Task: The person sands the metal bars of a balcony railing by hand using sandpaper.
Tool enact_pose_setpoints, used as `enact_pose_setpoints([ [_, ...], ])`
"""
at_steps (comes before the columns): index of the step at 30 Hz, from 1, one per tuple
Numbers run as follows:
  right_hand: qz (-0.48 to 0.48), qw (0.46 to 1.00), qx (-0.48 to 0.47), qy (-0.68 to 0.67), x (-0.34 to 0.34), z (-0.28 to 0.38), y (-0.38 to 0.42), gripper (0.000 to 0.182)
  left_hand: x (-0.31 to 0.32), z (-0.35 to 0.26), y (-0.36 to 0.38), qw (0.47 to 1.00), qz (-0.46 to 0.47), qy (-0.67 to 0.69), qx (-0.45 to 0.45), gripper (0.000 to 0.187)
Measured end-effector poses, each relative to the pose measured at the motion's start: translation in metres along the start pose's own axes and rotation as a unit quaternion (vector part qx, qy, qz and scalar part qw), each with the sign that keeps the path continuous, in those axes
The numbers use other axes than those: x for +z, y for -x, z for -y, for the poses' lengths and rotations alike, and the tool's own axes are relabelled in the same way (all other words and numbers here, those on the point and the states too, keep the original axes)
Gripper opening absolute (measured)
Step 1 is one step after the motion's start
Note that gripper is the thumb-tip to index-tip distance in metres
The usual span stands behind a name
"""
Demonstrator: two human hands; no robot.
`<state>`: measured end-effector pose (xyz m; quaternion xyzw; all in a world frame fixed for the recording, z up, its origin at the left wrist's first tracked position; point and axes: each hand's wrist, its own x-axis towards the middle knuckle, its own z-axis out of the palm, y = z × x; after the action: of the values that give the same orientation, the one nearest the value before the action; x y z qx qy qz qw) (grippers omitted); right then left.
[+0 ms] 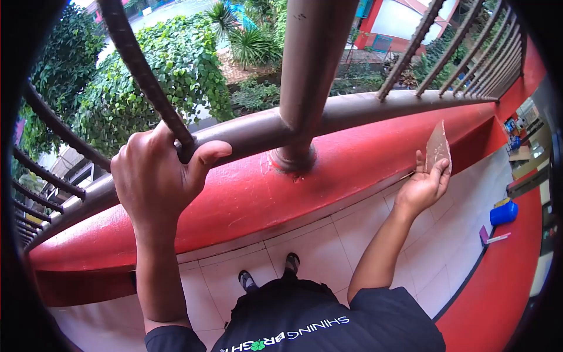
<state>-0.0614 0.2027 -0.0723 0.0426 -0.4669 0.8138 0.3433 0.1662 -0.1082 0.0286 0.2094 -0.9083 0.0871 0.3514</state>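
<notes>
My left hand (157, 176) is wrapped round the brown metal railing (246, 138), right where a ridged upright bar (141, 64) meets it; the thumb lies along the top rail. Out to the right, my right hand (423, 186) is closed on a flat, pointed shard (437, 146), brownish with a pale edge, like a piece of broken tile. The shard points upward, held between thumb and fingers. Something thin like a stick (407, 176) shows beside those fingers, too small to name. Below the rail runs a red ledge (252, 199).
A thick round post (314, 64) rises between my hands from the ledge. Pale floor tiles (305, 246) lie under my feet. At the right, a blue container (503, 213) stands near a red wall (504, 281). Leafy plants (158, 64) grow beyond the railing.
</notes>
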Motion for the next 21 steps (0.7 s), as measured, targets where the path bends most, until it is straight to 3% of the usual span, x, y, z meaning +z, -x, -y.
enact_pose_setpoints([
  [1,-0.002,1.000,-0.007,0.004,0.002,-0.002,-0.001,0.037,0.000,-0.001,-0.001,0.999,0.037,0.037,-0.015,0.087],
  [3,-0.011,0.999,-0.048,0.022,0.006,-0.009,-0.003,0.041,0.004,0.000,0.000,0.998,0.001,0.053,-0.025,0.094],
  [8,0.027,0.989,-0.127,0.066,0.028,-0.008,0.000,0.042,0.004,-0.003,-0.001,0.997,0.013,0.062,-0.034,0.099],
  [11,0.144,0.965,-0.139,0.171,0.037,0.003,0.005,0.040,0.004,-0.004,-0.002,0.997,0.014,0.066,-0.038,0.099],
  [13,0.207,0.917,-0.198,0.276,0.044,0.007,-0.005,0.038,0.002,-0.003,-0.002,0.997,0.029,0.066,-0.036,0.098],
  [15,0.260,0.875,-0.201,0.355,0.057,0.019,0.005,0.043,0.005,-0.003,0.000,0.998,0.015,0.058,-0.028,0.097],
  [18,0.382,0.854,-0.182,0.304,0.060,0.043,0.055,0.062,0.005,-0.004,-0.001,0.998,0.003,0.054,-0.022,0.095],
  [19,0.396,0.837,-0.214,0.311,0.058,0.043,0.061,0.060,0.006,-0.003,-0.001,0.998,0.001,0.059,-0.020,0.095],
  [21,0.304,0.870,-0.192,0.338,0.061,0.029,0.033,0.058,0.008,0.003,0.000,0.999,-0.011,0.033,-0.007,0.089],
])
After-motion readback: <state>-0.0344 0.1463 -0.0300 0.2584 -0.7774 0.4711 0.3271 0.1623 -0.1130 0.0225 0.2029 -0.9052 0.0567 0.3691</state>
